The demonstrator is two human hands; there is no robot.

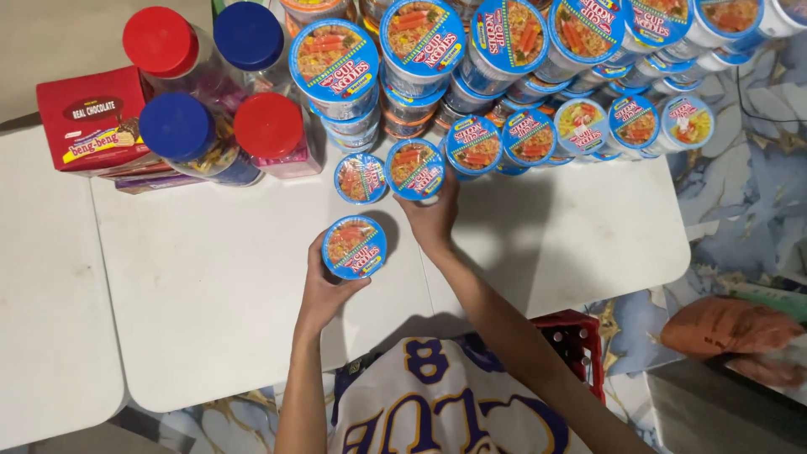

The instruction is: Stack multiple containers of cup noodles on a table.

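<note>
White table [210, 277]: left hand [324, 290] clasps a noodle cup [355, 247]; right hand [433, 220] grips another cup [416, 170]; keep both upright, aligned.

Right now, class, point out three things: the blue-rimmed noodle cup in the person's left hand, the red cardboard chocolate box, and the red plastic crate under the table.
Blue-rimmed noodle cup [355, 247]: head view, middle of its lid.
Red cardboard chocolate box [91, 118]: head view, top face.
Red plastic crate [578, 343]: head view, its gridded top.

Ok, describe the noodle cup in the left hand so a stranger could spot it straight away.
Start at the white table and its rows of stacked cups along the far edge. The noodle cup sits nearer the person, gripped by the left hand, alone and apart from the rows.
</note>
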